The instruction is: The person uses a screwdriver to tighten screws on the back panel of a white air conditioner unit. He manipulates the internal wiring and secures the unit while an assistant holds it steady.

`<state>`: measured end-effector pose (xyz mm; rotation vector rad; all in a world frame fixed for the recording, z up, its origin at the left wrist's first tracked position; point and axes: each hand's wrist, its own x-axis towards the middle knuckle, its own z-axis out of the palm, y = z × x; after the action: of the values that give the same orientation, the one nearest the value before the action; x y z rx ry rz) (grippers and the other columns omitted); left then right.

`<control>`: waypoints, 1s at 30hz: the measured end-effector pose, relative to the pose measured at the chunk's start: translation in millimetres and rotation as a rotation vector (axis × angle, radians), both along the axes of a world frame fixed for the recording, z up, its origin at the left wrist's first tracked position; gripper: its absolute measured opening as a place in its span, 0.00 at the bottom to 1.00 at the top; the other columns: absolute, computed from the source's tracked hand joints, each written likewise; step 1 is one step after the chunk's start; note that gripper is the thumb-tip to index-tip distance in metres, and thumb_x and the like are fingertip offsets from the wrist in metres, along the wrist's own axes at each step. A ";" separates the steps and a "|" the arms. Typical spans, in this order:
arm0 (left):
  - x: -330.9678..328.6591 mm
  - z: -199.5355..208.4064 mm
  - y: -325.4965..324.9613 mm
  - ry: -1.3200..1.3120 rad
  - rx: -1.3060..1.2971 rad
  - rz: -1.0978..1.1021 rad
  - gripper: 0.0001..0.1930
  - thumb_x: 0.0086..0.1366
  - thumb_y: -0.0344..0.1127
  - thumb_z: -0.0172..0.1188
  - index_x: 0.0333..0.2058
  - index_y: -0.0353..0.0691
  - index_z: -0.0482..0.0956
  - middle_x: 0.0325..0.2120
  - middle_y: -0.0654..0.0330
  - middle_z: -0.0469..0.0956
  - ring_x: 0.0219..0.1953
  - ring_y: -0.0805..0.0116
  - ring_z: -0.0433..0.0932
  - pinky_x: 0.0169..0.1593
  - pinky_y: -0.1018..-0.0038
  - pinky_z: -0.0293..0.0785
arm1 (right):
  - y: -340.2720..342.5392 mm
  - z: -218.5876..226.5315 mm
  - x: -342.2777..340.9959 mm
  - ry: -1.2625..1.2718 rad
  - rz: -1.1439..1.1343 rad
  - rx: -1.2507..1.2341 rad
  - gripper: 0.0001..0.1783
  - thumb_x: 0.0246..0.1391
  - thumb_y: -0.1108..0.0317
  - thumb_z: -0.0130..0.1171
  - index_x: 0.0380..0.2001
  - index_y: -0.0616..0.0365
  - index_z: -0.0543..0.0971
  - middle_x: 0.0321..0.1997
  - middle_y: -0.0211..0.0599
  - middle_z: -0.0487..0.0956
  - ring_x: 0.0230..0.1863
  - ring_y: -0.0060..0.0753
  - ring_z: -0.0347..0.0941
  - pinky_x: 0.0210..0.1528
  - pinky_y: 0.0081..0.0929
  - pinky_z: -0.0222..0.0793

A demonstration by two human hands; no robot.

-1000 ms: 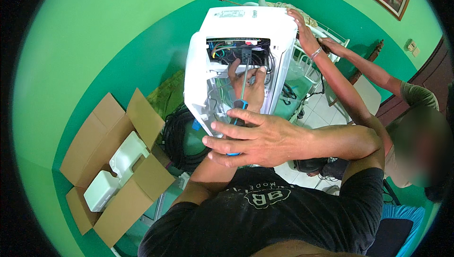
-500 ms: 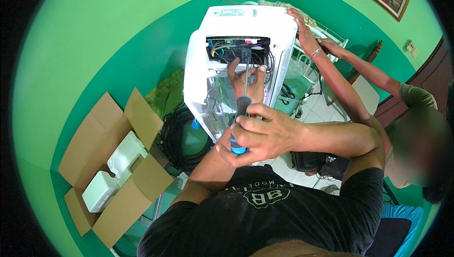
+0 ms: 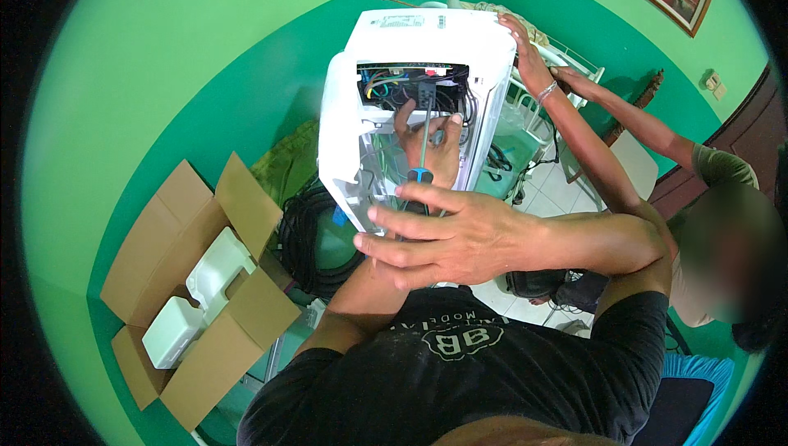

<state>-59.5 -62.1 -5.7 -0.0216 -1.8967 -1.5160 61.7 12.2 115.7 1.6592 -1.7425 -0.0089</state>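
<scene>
A white appliance housing (image 3: 410,36), seemingly an air conditioner's indoor unit, stands on end before me. Coloured wires and a black block (image 3: 426,95) show in its compartment. Up against that block reaches the shaft of a screwdriver (image 3: 420,175) with a black and blue handle. My right hand (image 3: 460,237) lies across the handle, fingers stretched and spread; its thumb is hidden. Just below the compartment, my left hand (image 3: 435,150) has bent fingers on both sides of the shaft. Whether they grip the block or a wire is hidden.
Another person's hand (image 3: 525,56) rests on the housing's right edge. An opened cardboard box (image 3: 226,347) with white foam packing (image 3: 174,331) is at left, beside a coiled black hose (image 3: 304,241). A white bed frame (image 3: 566,56) stands behind, and a black bag (image 3: 529,282) lies at right.
My right hand's fingers have uncurled from the screwdriver handle and spread leftward across it. My left hand and the screwdriver's shaft stay nearly in place.
</scene>
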 end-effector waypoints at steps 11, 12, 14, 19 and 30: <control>5.1 4.0 6.1 -0.004 0.031 0.005 0.12 0.60 0.44 0.78 0.33 0.42 0.92 0.65 0.50 0.68 0.65 0.50 0.70 0.56 0.59 0.78 | 1.0 9.1 0.8 -0.086 0.005 0.035 0.30 0.59 0.59 0.57 0.67 0.29 0.71 0.55 0.30 0.73 0.56 0.36 0.73 0.62 0.43 0.69; 8.7 7.5 5.2 -0.033 0.029 0.002 0.12 0.60 0.45 0.78 0.33 0.43 0.92 0.65 0.52 0.69 0.66 0.50 0.69 0.56 0.60 0.78 | 0.7 -2.5 -2.3 -0.152 0.034 -0.016 0.30 0.59 0.58 0.56 0.66 0.30 0.71 0.56 0.32 0.74 0.55 0.37 0.73 0.63 0.43 0.69; 14.4 12.5 1.2 -0.077 0.050 -0.002 0.12 0.60 0.44 0.78 0.35 0.43 0.93 0.65 0.54 0.69 0.66 0.52 0.69 0.55 0.66 0.79 | -0.5 -7.5 1.3 -0.133 0.014 -0.034 0.27 0.59 0.58 0.56 0.63 0.30 0.75 0.55 0.29 0.75 0.57 0.35 0.73 0.62 0.42 0.68; 18.1 23.1 0.2 -0.105 0.164 -0.163 0.15 0.68 0.40 0.71 0.42 0.32 0.90 0.71 0.61 0.63 0.59 0.67 0.76 0.61 0.71 0.71 | -11.1 -20.8 -1.6 -0.054 -0.004 -0.200 0.23 0.59 0.57 0.55 0.58 0.30 0.79 0.55 0.28 0.77 0.58 0.35 0.74 0.64 0.42 0.68; 3.8 11.7 -11.0 -0.147 0.260 -0.294 0.15 0.69 0.38 0.70 0.38 0.28 0.90 0.72 0.55 0.62 0.58 0.71 0.75 0.59 0.73 0.70 | -15.6 -38.2 -6.3 -0.032 0.014 -0.422 0.20 0.60 0.58 0.53 0.55 0.27 0.78 0.47 0.29 0.77 0.53 0.37 0.74 0.60 0.43 0.69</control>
<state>-55.7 -73.1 6.0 -0.0763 -1.8538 -2.0038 55.5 -3.4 77.5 1.3656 -1.6198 0.3692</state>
